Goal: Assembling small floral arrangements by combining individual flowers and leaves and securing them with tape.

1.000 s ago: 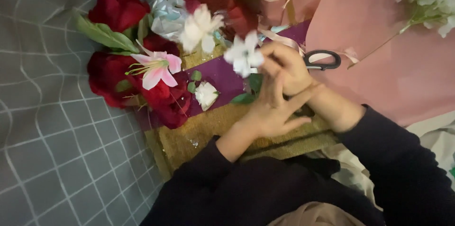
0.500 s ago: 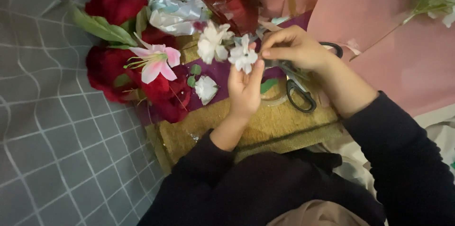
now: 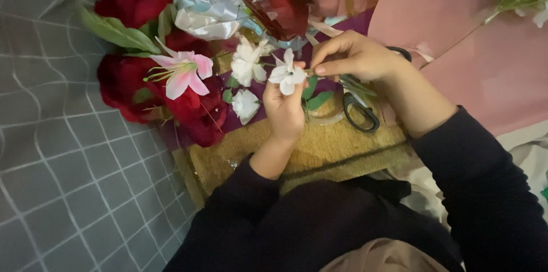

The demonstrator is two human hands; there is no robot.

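The left hand pinches a small white artificial flower above the golden glitter sheet. The right hand, fingers together, grips its green stem beside black scissors; red fabric roses lie left.

Grey quilted floor covering with pale grid lines, pink sheet beyond, soft light
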